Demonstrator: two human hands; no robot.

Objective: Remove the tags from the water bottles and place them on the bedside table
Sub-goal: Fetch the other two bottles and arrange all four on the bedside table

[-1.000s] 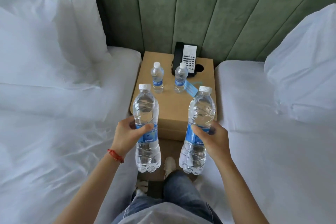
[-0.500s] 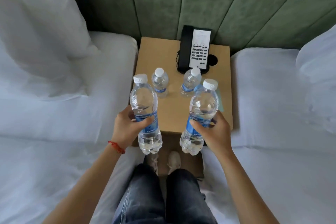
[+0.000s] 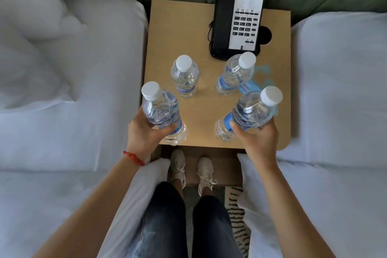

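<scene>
Over the bedside table point(image 3: 201, 119), each hand grips a bottle: left hand point(image 3: 144, 134), right hand point(image 3: 258, 138).

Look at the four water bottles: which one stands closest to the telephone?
The free-standing bottle at back right, just in front of the telephone. The other standing bottle sits further left, and the remaining two are in the person's hands.

Bedside table point(image 3: 184, 27) bears a phone point(image 3: 236, 16) (rear right); two bottles point(image 3: 185, 76) point(image 3: 235, 74) and blue tags point(image 3: 260, 78) stand nearer than it.
</scene>
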